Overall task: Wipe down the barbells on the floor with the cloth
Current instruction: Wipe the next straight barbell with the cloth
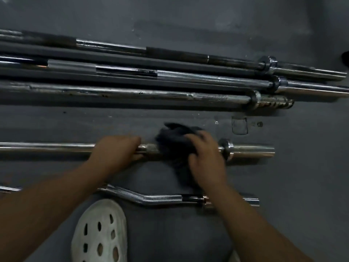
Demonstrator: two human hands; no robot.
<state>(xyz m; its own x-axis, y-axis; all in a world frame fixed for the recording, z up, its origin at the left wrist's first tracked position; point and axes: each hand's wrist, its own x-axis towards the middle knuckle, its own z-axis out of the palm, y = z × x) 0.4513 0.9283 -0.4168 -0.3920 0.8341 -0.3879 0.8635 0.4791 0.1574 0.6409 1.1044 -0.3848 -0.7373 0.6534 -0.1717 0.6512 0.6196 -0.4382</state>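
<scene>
Altogether five bars are counted on the grey floor [188, 16]: four straight and one bent. All are laid lengthwise from left to right, with the sleeved ends pointed right. Three straight barbells [132, 92] are set close together at the far side, slightly slanted. The fourth barbell [47, 147] is laid apart from them, nearer and almost level. Its shaft is gripped by the left hand [117, 148], fingers curled over it. Just to the right, one dark cloth [173, 142] is draped over the same shaft and clutched by the blurred right hand [205, 157], beside the collar. Nearest, one white perforated shoe [100, 231] is seen, and one curl bar [160, 198] partly covered by both forearms.
</scene>
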